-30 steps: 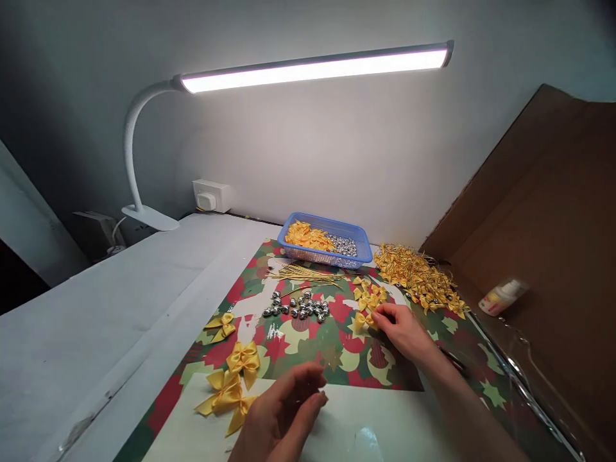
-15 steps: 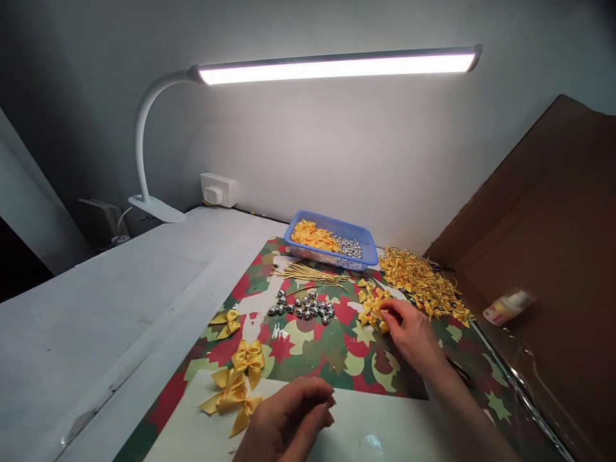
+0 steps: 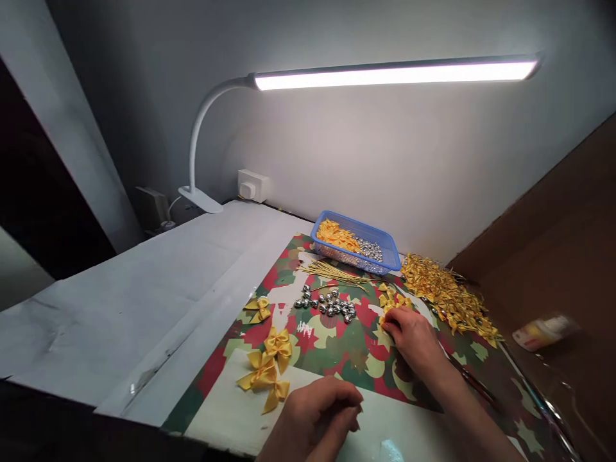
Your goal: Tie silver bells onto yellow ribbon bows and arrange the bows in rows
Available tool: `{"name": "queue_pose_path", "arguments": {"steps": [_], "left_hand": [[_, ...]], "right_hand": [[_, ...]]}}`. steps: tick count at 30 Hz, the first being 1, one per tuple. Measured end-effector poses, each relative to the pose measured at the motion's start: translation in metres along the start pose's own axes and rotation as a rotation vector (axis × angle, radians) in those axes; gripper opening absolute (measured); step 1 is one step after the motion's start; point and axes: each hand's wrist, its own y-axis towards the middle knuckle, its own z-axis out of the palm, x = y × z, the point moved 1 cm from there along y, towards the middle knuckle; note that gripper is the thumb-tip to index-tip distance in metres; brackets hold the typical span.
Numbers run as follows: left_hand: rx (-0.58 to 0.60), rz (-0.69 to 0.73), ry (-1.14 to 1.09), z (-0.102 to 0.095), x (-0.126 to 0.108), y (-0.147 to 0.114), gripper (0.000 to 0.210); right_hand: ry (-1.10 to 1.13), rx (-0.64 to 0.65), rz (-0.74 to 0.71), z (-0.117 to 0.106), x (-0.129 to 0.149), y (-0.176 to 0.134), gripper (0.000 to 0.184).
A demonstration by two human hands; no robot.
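Observation:
My right hand (image 3: 414,335) reaches down at the near edge of a small pile of yellow ribbon bows (image 3: 393,298). Its thumb and fingers are pinched together on a bow there, mostly hidden by the fingertips. Above the pale sheet (image 3: 226,410) at the front, my left hand (image 3: 320,414) is curled, thumb and fingertips drawn together; whatever lies between them, if anything, is hidden. Left of it lie larger yellow satin bows (image 3: 278,346), with one more bow (image 3: 258,309) farther back. Silver jingle bells (image 3: 330,303) are scattered mid-mat, in front of a bundle of gold twist ties (image 3: 332,273).
A blue basket (image 3: 392,262) of yellow bows and silver bells stands by the wall. To its right is a heap of gold-tied bows (image 3: 447,298). A small white bottle (image 3: 541,332) lies near the cardboard (image 3: 543,256). A lamp (image 3: 394,76) shines overhead.
The view has turned left, so everything sits farther right in the picture. My right fingers have closed at the pile's near edge; my left hand keeps its curled shape.

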Motion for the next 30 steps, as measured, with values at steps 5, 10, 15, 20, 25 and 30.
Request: {"name": "queue_pose_path", "arguments": {"steps": [5,10,15,20,25,30], "left_hand": [[0.099,0.060,0.027,-0.001,0.007,-0.002,0.017],[0.166,0.111,0.078,0.000,0.019,-0.001,0.024],[0.200,0.171,0.124,0.004,0.027,0.002,0.018],[0.209,0.164,0.110,0.002,0.025,0.001,0.021],[0.198,0.097,0.059,0.000,0.010,-0.001,0.017],[0.181,-0.060,-0.064,-0.005,0.000,-0.004,0.020]], "right_hand": [[0.125,-0.065,-0.041,-0.007,0.009,-0.007,0.013],[0.355,0.042,-0.228,-0.012,0.075,-0.013,0.016],[0.480,0.250,-0.401,0.014,0.144,-0.003,0.022],[0.480,0.270,-0.373,0.035,0.161,0.011,0.019],[0.597,0.262,-0.267,0.021,0.149,0.005,0.014],[0.816,0.274,-0.138,-0.007,0.116,-0.030,0.016]]}}
